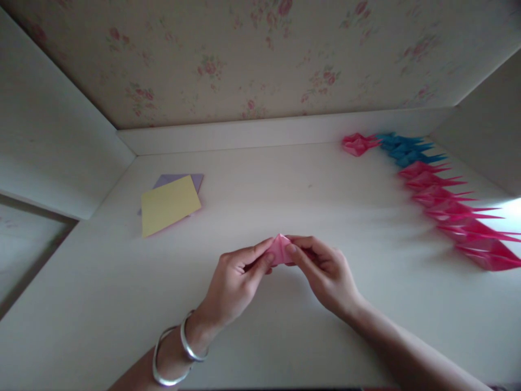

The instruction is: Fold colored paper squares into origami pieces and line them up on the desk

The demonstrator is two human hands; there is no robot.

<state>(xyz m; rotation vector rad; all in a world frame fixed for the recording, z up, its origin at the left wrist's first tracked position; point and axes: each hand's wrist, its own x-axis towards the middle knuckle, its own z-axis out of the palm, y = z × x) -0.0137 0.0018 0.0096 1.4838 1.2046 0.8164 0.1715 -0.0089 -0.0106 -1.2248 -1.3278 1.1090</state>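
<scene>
A small piece of folded pink origami paper (280, 251) is held between both hands above the white tabletop, its pointed tip facing away from me. My left hand (240, 279) pinches its left edge between thumb and fingers. On the opposite edge, my right hand (325, 271) grips it with the thumb on top and the fingers curled beneath. The fingertips cover both sides of the paper, so only its middle shows. Two silver bangles (189, 339) circle my left wrist.
Yellow paper (171, 205) lies over a purple sheet (197, 181) at the left. Folded pink paper pieces (451, 209) and blue ones (407, 147) line the right side, with a single pink piece (358, 144) near the back ledge (244, 136). Floral wallpaper (244, 65) rises behind.
</scene>
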